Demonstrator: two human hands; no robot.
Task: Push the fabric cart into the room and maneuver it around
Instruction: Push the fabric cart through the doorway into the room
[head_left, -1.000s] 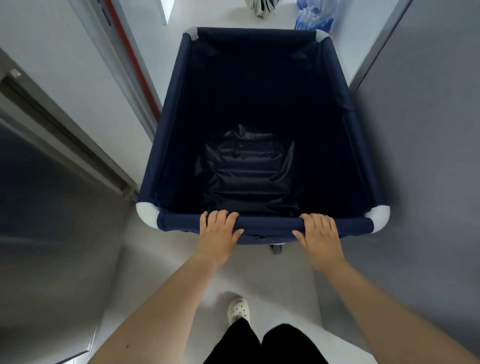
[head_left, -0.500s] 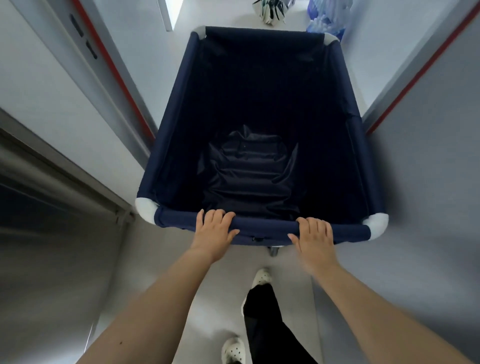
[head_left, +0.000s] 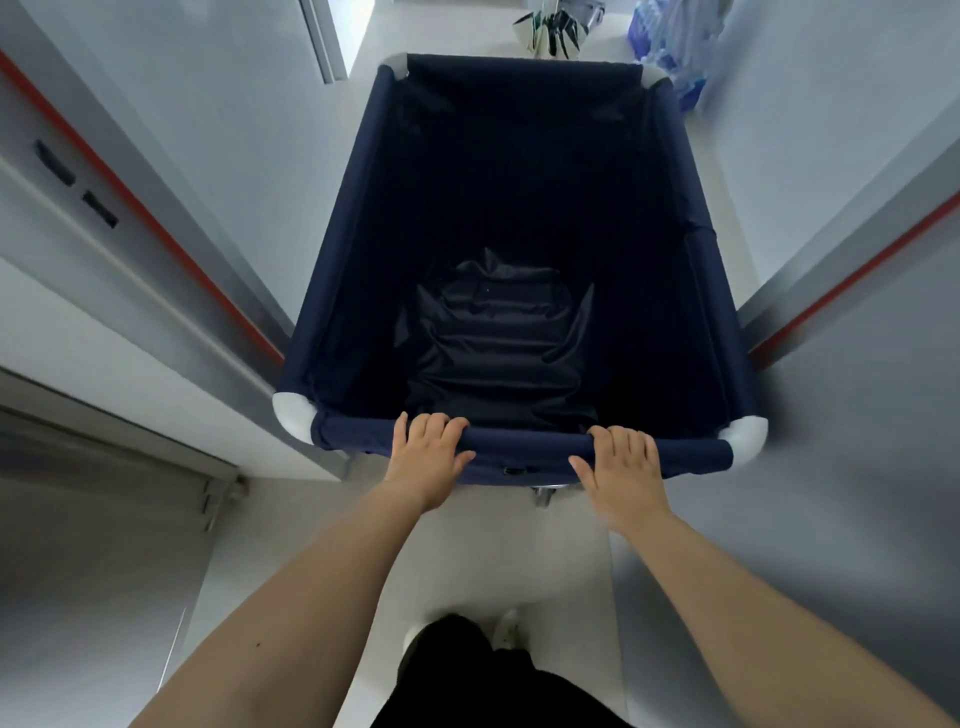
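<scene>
Cart (head_left: 343, 249) deeper between door frames (head_left: 223, 280)

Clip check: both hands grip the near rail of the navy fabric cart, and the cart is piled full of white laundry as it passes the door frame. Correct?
Not quite. The head view shows the left hand and right hand on the near rail of the navy fabric cart, but it holds no white laundry: only its dark liner shows inside.

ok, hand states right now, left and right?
Left hand: closed on the cart near rail.
Right hand: closed on the same rail, further right.
</scene>
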